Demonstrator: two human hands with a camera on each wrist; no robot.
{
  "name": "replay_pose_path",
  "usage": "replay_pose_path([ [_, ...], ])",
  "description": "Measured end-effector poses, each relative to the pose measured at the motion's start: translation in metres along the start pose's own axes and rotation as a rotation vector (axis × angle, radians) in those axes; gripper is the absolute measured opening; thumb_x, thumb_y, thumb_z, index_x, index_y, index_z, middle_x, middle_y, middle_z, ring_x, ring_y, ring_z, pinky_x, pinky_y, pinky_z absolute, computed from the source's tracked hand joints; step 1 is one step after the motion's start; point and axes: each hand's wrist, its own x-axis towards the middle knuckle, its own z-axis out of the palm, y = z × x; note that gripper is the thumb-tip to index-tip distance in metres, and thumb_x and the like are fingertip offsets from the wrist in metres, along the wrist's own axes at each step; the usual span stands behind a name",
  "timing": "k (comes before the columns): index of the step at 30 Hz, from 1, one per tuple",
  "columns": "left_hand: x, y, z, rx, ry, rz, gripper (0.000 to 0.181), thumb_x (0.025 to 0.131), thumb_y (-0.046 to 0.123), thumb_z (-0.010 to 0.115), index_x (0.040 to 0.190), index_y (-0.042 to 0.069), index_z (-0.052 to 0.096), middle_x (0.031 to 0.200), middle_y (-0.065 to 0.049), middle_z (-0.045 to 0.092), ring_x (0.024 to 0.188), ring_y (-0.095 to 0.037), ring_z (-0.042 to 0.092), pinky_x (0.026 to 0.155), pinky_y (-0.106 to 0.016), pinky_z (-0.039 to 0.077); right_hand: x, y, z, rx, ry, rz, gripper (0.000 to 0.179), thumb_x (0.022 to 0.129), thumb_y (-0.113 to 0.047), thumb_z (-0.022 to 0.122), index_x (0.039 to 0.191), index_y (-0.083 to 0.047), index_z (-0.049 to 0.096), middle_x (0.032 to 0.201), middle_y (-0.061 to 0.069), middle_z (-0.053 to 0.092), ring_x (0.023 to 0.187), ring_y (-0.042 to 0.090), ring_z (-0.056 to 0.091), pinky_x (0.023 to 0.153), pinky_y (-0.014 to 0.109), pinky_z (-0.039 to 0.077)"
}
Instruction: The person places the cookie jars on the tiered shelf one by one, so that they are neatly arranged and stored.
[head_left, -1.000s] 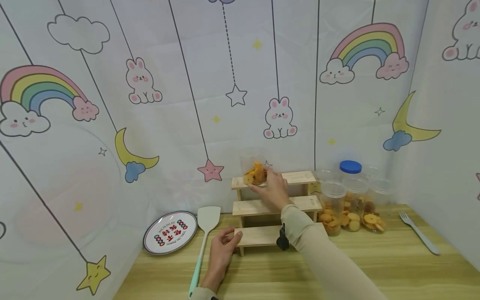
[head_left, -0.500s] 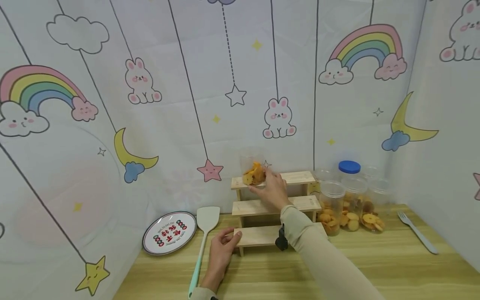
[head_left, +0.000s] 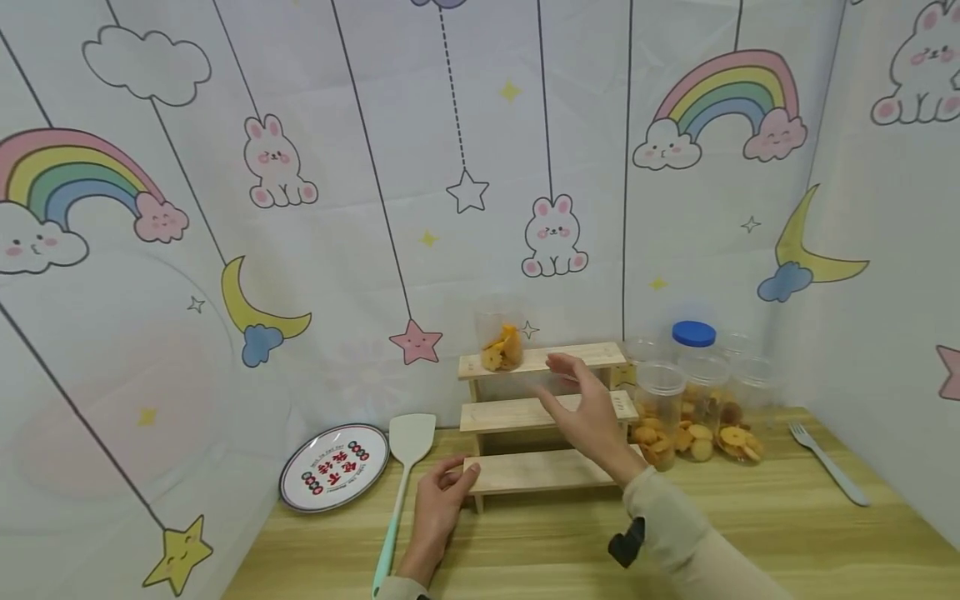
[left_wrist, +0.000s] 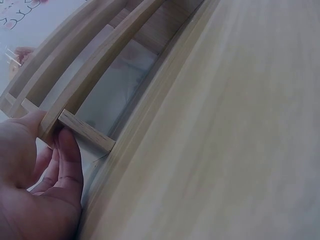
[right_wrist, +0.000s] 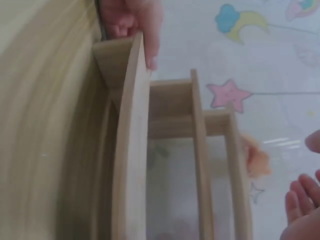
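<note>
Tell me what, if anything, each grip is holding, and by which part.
The left grip pinches the wooden stand by the left end of its lowest step; the right grip holds nothing.

Soft, even light brightened the head view, washing over the pale wall [head_left: 360,125]. Near its centre, the right hand [head_left: 588,412] was smeared at its left edge. The left wrist view was dimmer and hazy, the shelf [left_wrist: 90,70] bowing at upper left. In the right wrist view, shade darkened the table [right_wrist: 75,190] at lower left; cookies [right_wrist: 257,162] blurred right of centre beside white glare.
</note>
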Motion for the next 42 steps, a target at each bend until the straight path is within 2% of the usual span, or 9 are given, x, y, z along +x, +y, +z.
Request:
replay_pose_path([
  [4,0.001,-0.001,-0.001,0.005,-0.001,-0.004,0.057,0.100,0.031,0.082,0.140,-0.005,0.065,0.106,-0.013,0.078,0.088,-0.012,0.071,0.074,-0.026,0.065,-0.029,-0.002,-0.029,0.029,0.070,-0.072,0.044,0.101,-0.009,0.078,0.142,-0.006,0.064,0.136,0.012,0.071,0.126,0.028,0.068,0.109,0.038,0.059],
  [10,0.001,-0.001,0.000,0.014,0.004,-0.004,0.055,0.101,0.028,0.081,0.140,-0.007,0.064,0.106,-0.014,0.079,0.086,-0.011,0.070,0.073,-0.026,0.065,-0.057,0.013,-0.075,0.032,0.172,-0.116,0.037,0.097,0.008,0.075,0.132,0.001,0.068,0.122,0.017,0.073,0.114,0.007,0.069,0.098,0.015,0.057],
  [14,0.000,-0.002,0.001,0.012,0.004,-0.001,0.055,0.100,0.029,0.081,0.139,-0.006,0.065,0.106,-0.015,0.078,0.086,-0.011,0.071,0.073,-0.026,0.065,-0.066,0.030,-0.109,0.023,0.277,-0.034,0.031,0.096,0.010,0.074,0.127,0.006,0.069,0.113,0.006,0.073,0.101,0.003,0.068,0.090,0.010,0.056],
  [20,0.001,-0.003,0.002,0.010,0.004,0.010,0.056,0.101,0.029,0.081,0.140,-0.007,0.065,0.107,-0.015,0.079,0.086,-0.011,0.071,0.072,-0.027,0.065,-0.081,0.059,-0.156,-0.077,0.419,0.156,0.026,0.098,-0.001,0.078,0.123,0.002,0.071,0.104,-0.014,0.069,0.093,0.001,0.065,0.081,0.006,0.052],
  [29,-0.002,0.001,0.001,0.026,0.004,-0.003,0.055,0.100,0.031,0.082,0.139,-0.004,0.066,0.105,-0.013,0.078,0.088,-0.012,0.071,0.074,-0.027,0.066,-0.095,0.097,-0.202,-0.156,0.535,0.448,0.049,0.097,-0.024,0.084,0.137,-0.013,0.060,0.112,-0.017,0.059,0.097,-0.002,0.058,0.081,0.002,0.047],
  [33,-0.001,0.001,0.000,0.021,0.004,0.009,0.056,0.100,0.030,0.082,0.140,-0.006,0.065,0.106,-0.014,0.078,0.087,-0.013,0.071,0.074,-0.029,0.066,-0.098,0.110,-0.211,-0.173,0.496,0.516,0.068,0.096,-0.031,0.085,0.151,-0.012,0.050,0.124,-0.014,0.053,0.107,0.000,0.054,0.084,0.000,0.045],
  [37,-0.002,0.001,0.000,0.020,0.008,0.009,0.056,0.100,0.030,0.081,0.140,-0.007,0.065,0.105,-0.014,0.078,0.087,-0.013,0.071,0.075,-0.029,0.066,-0.099,0.120,-0.217,-0.212,0.375,0.558,0.090,0.098,-0.040,0.082,0.165,-0.006,0.032,0.151,0.010,0.049,0.128,0.019,0.050,0.090,0.000,0.042],
  [39,-0.002,0.002,0.000,0.025,0.008,0.002,0.056,0.100,0.031,0.081,0.140,-0.005,0.065,0.105,-0.014,0.078,0.087,-0.012,0.071,0.075,-0.029,0.066,-0.100,0.124,-0.219,-0.215,0.317,0.577,0.097,0.100,-0.044,0.079,0.170,-0.006,0.023,0.164,0.022,0.040,0.138,0.032,0.046,0.107,0.010,0.044],
  [42,-0.002,0.002,0.000,0.029,0.006,-0.005,0.056,0.100,0.032,0.082,0.140,-0.004,0.066,0.105,-0.012,0.078,0.087,-0.012,0.071,0.075,-0.028,0.066,-0.100,0.130,-0.223,-0.192,0.243,0.588,0.103,0.102,-0.046,0.076,0.173,-0.004,0.012,0.173,0.030,0.027,0.149,0.051,0.038,0.128,0.045,0.040],
])
